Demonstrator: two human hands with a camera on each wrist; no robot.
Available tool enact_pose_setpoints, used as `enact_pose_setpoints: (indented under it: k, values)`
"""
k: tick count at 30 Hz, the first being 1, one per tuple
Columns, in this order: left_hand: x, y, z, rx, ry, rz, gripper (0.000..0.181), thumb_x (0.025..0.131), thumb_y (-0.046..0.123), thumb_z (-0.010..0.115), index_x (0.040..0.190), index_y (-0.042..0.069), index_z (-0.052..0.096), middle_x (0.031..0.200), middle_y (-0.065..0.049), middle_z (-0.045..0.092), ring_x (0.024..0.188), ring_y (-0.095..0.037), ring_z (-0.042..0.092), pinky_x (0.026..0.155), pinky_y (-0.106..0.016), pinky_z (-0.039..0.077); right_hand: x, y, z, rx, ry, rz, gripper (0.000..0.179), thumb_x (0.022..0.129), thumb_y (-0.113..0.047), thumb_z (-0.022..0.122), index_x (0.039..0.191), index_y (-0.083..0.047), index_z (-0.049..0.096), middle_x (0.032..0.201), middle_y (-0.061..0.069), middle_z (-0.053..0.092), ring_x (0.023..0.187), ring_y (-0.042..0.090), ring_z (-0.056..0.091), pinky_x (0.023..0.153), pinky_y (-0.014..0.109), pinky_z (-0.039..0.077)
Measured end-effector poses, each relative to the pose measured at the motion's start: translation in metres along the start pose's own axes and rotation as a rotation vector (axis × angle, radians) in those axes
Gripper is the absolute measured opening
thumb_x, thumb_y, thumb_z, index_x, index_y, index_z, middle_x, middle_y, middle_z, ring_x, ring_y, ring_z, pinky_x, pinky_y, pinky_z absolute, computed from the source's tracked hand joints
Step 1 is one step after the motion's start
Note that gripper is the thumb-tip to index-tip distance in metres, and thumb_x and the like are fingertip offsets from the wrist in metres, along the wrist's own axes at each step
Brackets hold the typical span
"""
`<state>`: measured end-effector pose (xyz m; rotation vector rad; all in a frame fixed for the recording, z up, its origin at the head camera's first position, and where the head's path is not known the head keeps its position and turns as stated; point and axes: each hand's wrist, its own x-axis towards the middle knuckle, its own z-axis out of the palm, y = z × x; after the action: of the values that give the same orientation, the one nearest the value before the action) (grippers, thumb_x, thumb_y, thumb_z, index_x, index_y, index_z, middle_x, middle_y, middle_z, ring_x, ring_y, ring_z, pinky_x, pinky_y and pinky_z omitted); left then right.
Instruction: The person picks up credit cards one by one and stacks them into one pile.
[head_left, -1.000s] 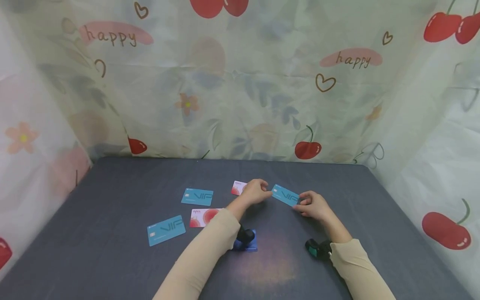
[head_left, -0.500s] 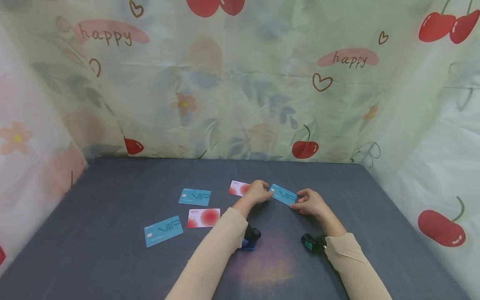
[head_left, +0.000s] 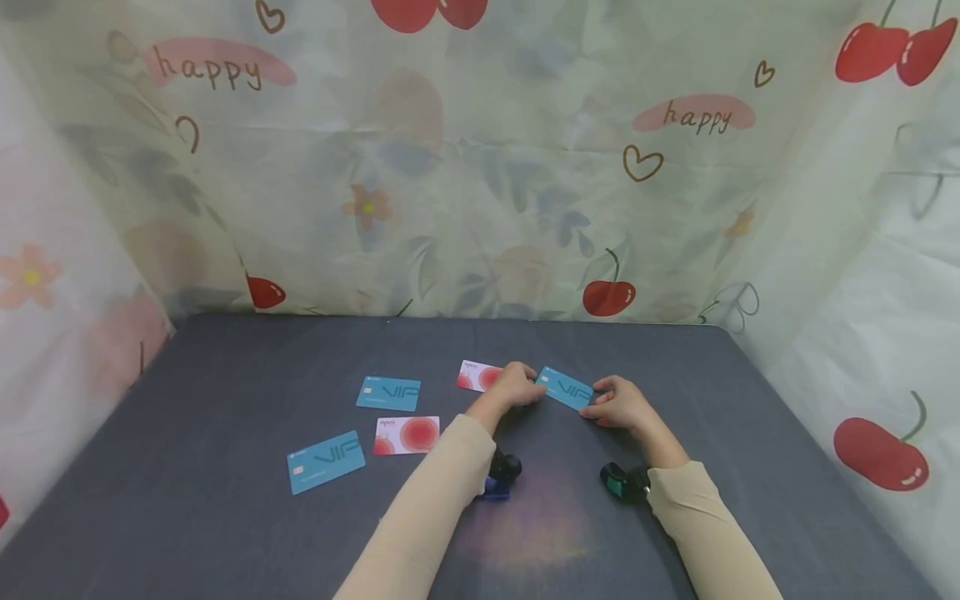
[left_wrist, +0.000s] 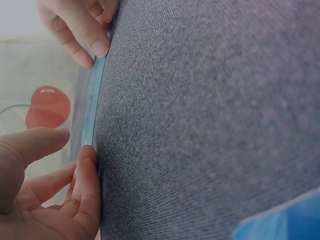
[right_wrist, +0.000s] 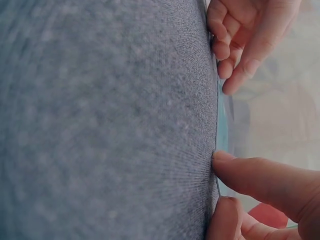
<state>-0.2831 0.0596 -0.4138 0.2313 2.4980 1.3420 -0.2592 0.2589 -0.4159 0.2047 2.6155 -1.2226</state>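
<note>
Here, right hand [head_left: 626, 405] pinches blue VIP card [head_left: 564, 388] at one end. Left hand [head_left: 512, 387] touches the other; can't tell whether pinching. Light, even pressure should guide it flat.

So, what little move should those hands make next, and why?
Probably a slight turn to straighten the blue VIP card between the left hand and right hand: it lies slanted, and they are at its opposite ends.
</note>
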Motion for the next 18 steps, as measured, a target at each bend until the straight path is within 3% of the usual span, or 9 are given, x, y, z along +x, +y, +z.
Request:
enact_pose_setpoints:
  k: [12,18]
  values:
    - [-0.003,0.002,0.000,-0.040,-0.009,-0.009,0.037,0.086,0.014,0.063,0.116,-0.005,0.060,0.111,-0.018,0.060,0.082,-0.020,0.055,0.073,-0.028,0.049,-0.002,-0.002,0.001,0.006,0.013,-0.010,0.053,0.077,-0.006,0.072,0.119,0.007,0.043,0.088,0.011,0.052,0.065,0.013,0.052,0.058,0.024,0.051]
    - [0.017,-0.011,0.006,-0.046,-0.003,-0.001,0.036,0.081,0.018,0.068,0.110,-0.003,0.064,0.091,-0.012,0.064,0.073,-0.019,0.059,0.068,-0.029,0.051,-0.002,-0.003,0.002,-0.022,0.039,-0.020,0.054,0.076,-0.007,0.073,0.118,0.006,0.042,0.096,0.017,0.057,0.066,0.014,0.056,0.060,0.025,0.051]
